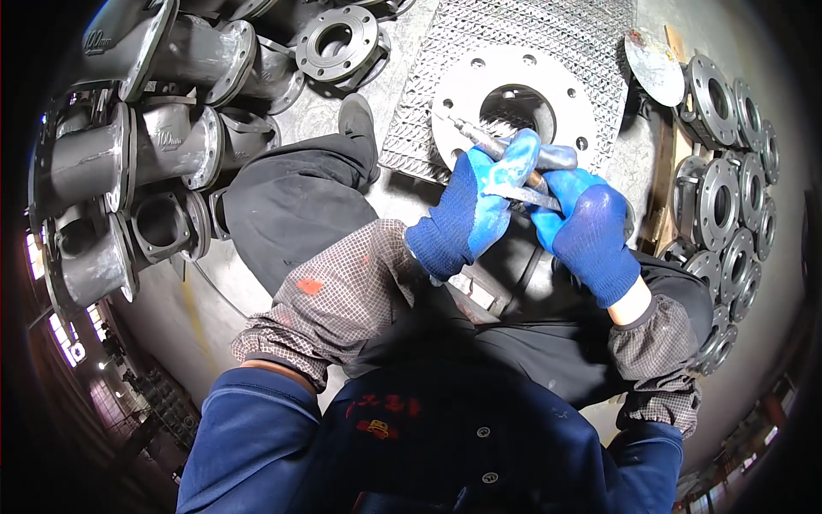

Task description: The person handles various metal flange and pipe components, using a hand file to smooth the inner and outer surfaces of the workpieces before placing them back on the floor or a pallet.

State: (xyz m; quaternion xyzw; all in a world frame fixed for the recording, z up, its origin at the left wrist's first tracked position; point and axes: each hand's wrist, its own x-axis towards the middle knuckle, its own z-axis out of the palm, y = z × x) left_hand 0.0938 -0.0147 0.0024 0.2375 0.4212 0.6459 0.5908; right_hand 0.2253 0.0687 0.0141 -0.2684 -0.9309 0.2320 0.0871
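both gloved hands, left hand (pixel 469 206) and right hand (pixel 591 231), clamp a slim metal grinder tool (pixel 501 154) over the heavy steel flange (pixel 514 107) (stiff, likely slick; grip mid-body).

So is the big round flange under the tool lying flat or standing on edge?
Flat: the flange lies face-up on the mesh plate, centre hole and bolt holes showing.

Large round grey metal flange plate (pixel 514 103) on a sheet of expanded metal mesh (pixel 479 34), straight ahead. Slim metal hand tool (pixel 505 158) over its near rim. Grey cast pipe fittings (pixel 128 163) stacked left; dark ring flanges (pixel 728 197) racked right.
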